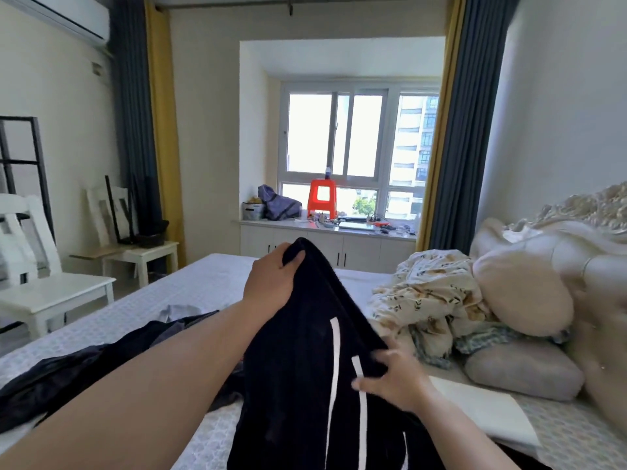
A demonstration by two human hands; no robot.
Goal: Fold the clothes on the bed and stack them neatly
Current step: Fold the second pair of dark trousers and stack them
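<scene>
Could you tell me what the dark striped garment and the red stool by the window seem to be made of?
The dark striped garment looks like soft, matte knit fabric, perhaps fleece: it drapes limply and its edge looks fuzzy. The red stool looks like moulded plastic, judging by its uniform bright colour.

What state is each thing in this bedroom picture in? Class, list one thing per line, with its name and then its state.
Dark striped garment: lifted off the bed, unfolded, held by both hands.
Left hand: grips the garment's top edge.
Right hand: blurred, fingers on the garment's side.
Dark clothes: crumpled on the bed, unfolded.
Floral cloth: bunched by the pillows.
Grey pillow: lying flat.
Curtains: drawn open.
</scene>
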